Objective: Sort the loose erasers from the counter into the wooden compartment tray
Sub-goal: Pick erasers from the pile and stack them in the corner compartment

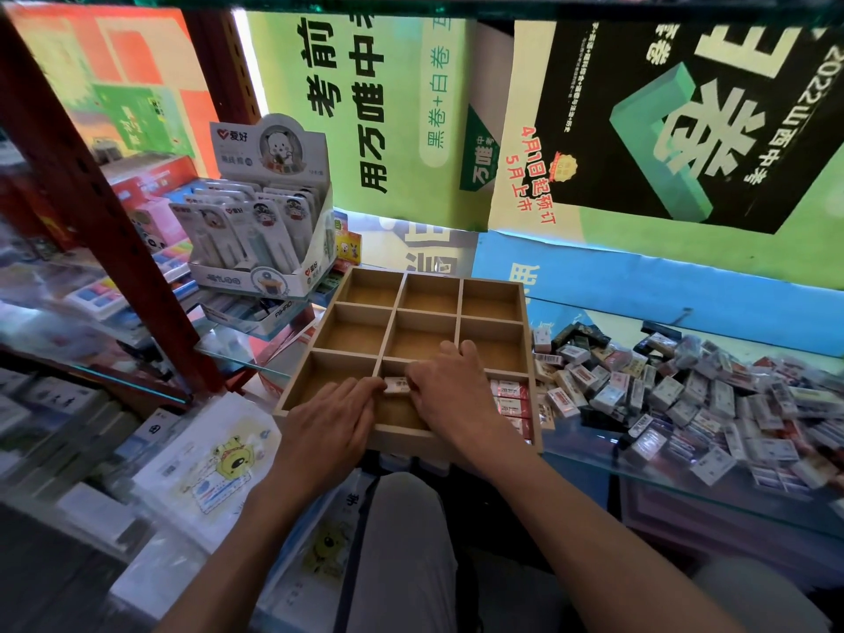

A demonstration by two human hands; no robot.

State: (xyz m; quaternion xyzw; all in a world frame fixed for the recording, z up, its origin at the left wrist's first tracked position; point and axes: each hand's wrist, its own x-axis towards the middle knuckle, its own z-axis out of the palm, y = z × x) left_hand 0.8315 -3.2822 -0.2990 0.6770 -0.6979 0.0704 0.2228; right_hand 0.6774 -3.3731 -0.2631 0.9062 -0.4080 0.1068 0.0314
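Both forearms reach up from the bottom of my head view, over a grey-trousered knee [402,541], and meet at the front of the wooden compartment tray [459,294]. Left hand [331,415] lies across the near-left compartment, fingers fairly straight, its fingertips touching one end of a small white eraser [396,385]. Right hand [450,392] covers the other end, fingers curled down over it; I judge the eraser pinched between the two hands, low in the near-middle compartment.

Near-right compartment already holds a stack of red-and-white erasers [511,399]. The other six compartments look bare from here. Off to the right, on the glass counter [593,445], sits the big pile of loose erasers [685,390], just beside the tray's right wall.

So I read this as early going: seating one eraser in the middle slot. Next move calls for letting go cleanly, then the right hand swinging over to the pile for another matching piece.
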